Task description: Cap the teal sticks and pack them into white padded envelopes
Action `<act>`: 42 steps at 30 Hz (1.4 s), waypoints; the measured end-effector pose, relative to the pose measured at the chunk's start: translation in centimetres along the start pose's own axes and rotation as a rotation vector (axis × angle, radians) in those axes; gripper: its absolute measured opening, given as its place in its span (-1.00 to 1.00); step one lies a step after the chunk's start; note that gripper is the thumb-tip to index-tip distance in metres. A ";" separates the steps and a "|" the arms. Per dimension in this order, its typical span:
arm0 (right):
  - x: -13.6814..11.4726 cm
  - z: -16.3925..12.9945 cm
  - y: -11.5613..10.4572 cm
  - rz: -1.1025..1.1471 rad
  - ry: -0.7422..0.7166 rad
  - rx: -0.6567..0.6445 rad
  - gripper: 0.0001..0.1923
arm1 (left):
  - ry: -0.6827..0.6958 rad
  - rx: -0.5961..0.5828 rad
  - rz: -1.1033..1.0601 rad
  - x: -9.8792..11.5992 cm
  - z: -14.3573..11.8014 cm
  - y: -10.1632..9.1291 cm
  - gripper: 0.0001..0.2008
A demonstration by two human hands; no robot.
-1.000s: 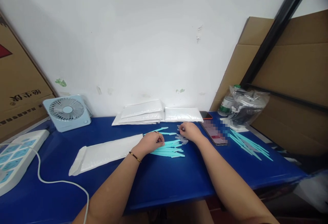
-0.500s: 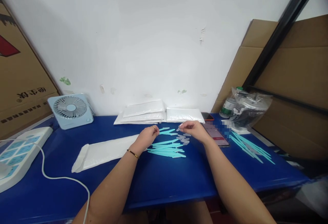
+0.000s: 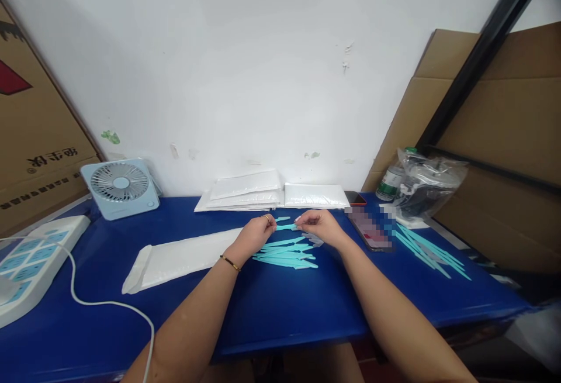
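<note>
My left hand [image 3: 255,235] pinches the left end of a slim turquoise eyebrow razor [image 3: 286,227]. At its right end are the closed fingertips of my right hand [image 3: 322,228]; a small clear cap there is mostly hidden by them. Just behind lies another turquoise piece [image 3: 283,218], partly covered by my left fingers. Several turquoise razors [image 3: 284,255] are fanned out on the blue table [image 3: 298,307] in front of my hands. Loose clear caps [image 3: 312,240] lie below my right hand. A white padded envelope [image 3: 184,260] extends leftward from under my left wrist.
White envelopes [image 3: 245,199] are stacked against the wall, beside a white packet [image 3: 316,196]. Phones [image 3: 368,228] and more turquoise razors [image 3: 432,251] lie right, near a bottle [image 3: 390,184] and plastic bag [image 3: 432,187]. Left are a fan [image 3: 120,187], power strip [image 3: 44,266] and cable [image 3: 109,306].
My right hand has moved left from the clear caps to the razor's right end. My left hand has shifted slightly right, with the razor now stretched between both hands.
</note>
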State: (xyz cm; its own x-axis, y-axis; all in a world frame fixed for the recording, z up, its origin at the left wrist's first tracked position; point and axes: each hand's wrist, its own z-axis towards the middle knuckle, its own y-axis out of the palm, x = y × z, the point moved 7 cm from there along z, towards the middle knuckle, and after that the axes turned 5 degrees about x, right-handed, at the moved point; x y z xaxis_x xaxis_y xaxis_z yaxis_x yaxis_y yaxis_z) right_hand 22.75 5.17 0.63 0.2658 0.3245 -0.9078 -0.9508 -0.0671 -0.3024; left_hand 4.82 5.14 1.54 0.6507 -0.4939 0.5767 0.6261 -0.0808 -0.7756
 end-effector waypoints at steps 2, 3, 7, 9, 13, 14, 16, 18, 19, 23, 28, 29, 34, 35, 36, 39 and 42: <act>0.4 0.2 0.2 -0.047 0.017 -0.018 -0.83 | 0.015 0.038 0.061 -0.1 0.1 0.0 -0.75; 0.5 0.2 0.0 -0.093 0.006 -0.019 -0.84 | 0.040 0.055 0.095 0.0 0.1 0.0 -0.70; -0.1 0.2 -2.5 -0.377 -0.089 0.022 -0.84 | 0.197 -0.093 0.214 1.0 -0.5 1.8 -0.55; 0.0 0.0 -3.6 -0.525 -0.071 -0.001 -0.85 | 0.224 -0.220 0.256 1.2 -1.0 3.0 -0.52; 0.9 -0.4 -4.0 -0.713 0.000 -0.099 -0.89 | 0.138 -0.246 0.335 0.5 -1.1 3.4 -0.47; 1.1 -0.4 -3.9 -0.728 0.009 -0.110 -0.91 | 0.111 -0.225 0.355 0.3 -1.0 3.1 -0.47; 1.3 -0.4 -3.7 -0.733 0.015 -0.115 -0.93 | 0.082 -0.172 0.374 0.2 -0.9 2.4 -0.49; 1.3 -0.4 -3.7 -0.701 0.022 -0.100 -0.94 | 0.091 -0.128 0.357 0.6 -0.8 1.8 -0.53; 1.2 -0.4 -3.7 -0.668 0.027 -0.089 -0.93 | 0.101 -0.115 0.342 0.9 -0.8 1.6 -0.57; 0.8 -0.5 -4.2 -0.476 0.055 -0.049 -0.89 | 0.088 -0.132 0.306 1.5 -0.7 1.6 -0.80; 0.6 -0.7 -4.2 -0.226 0.108 -0.082 -0.82 | 0.023 -0.127 0.254 0.9 -0.4 1.7 -0.84; 0.4 -0.7 -4.2 -0.181 0.110 -0.083 -0.80 | 0.009 -0.111 0.235 0.7 -0.3 1.6 -0.85; -0.9 -0.8 -4.4 -0.145 0.045 -0.045 -0.83 | -0.051 -0.053 0.172 0.1 -0.3 0.4 -0.86; -1.1 -0.8 -4.4 -0.165 0.029 -0.042 -0.85 | -0.053 -0.048 0.173 0.1 -0.3 0.3 -0.86; -1.2 -0.8 -4.3 -0.182 0.017 -0.041 -0.86 | -0.054 -0.045 0.172 0.1 -0.3 0.2 -0.86; -1.5 -0.8 -4.0 -0.212 -0.019 -0.037 -0.91 | -0.054 -0.039 0.172 0.2 -0.3 0.1 -0.87; -1.8 -0.7 -3.1 -0.253 -0.088 -0.033 -0.96 | -0.048 -0.043 0.158 0.3 -0.3 0.3 -0.87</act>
State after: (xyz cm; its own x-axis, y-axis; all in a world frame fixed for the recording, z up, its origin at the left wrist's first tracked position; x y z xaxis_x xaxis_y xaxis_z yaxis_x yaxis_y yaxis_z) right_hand 25.33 4.16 3.06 0.4779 0.4158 -0.7738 -0.8498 -0.0040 -0.5270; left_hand 5.04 4.70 1.43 0.7602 -0.4613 0.4575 0.4958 -0.0431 -0.8674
